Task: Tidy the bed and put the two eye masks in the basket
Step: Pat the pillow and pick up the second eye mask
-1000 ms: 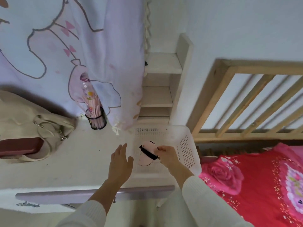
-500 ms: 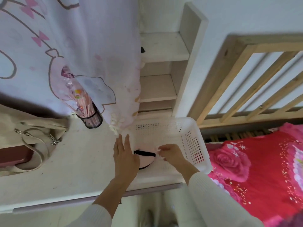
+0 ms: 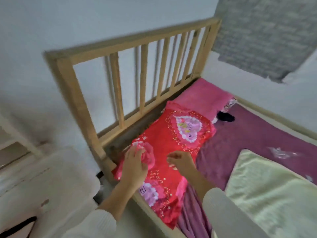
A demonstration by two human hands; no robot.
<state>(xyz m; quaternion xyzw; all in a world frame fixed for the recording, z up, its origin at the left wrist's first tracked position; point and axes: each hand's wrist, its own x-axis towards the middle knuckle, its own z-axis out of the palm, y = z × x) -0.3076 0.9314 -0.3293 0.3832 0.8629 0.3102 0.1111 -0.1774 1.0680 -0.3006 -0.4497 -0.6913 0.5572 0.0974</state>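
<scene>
The view is blurred by motion. My left hand (image 3: 135, 167) lies flat with fingers apart on a red flowered pillow (image 3: 173, 143) at the head of the bed. My right hand (image 3: 180, 160) hovers just above the same pillow, fingers loosely curled, holding nothing. A small black thing (image 3: 225, 116), possibly an eye mask, lies on the purple sheet (image 3: 253, 134) beside a pink pillow (image 3: 202, 95). The white basket (image 3: 73, 170) stands at the lower left on the desk. A black strap (image 3: 17, 225) shows at the bottom left corner.
A wooden slatted headboard (image 3: 142, 79) stands behind the pillows. A pale green blanket (image 3: 267, 191) covers the bed's near right part. A clear plastic wrapper (image 3: 281, 153) lies on the sheet. A grey cloth (image 3: 264, 31) hangs on the wall at top right.
The pink eye mask was set down in the basket and let go. My head turned right from the desk to the bed, and both hands moved onto the red pillow.
</scene>
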